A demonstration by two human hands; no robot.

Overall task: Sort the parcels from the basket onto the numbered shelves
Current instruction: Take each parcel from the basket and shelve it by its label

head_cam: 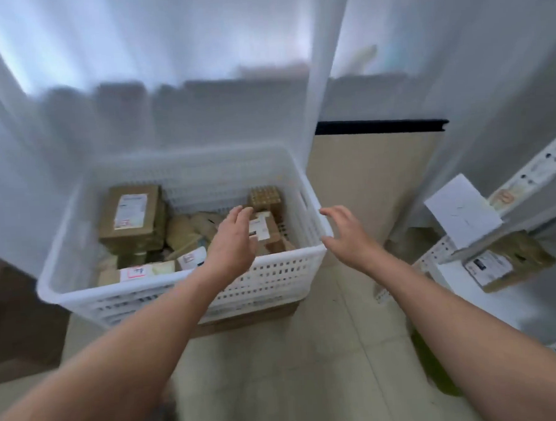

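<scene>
A person's left hand (236, 238) is hovering, grip wide and empty, over the parcels (130, 215) in the white basket (273, 275), the right hand (345, 235) spreading equally wide just beside its rim.

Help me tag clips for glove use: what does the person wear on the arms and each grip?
Nothing. Left forearm and right forearm: bare to the frame edge, no sleeves, watch or bands. Left grip and right grip: bare hands, no gloves or rings.
</scene>
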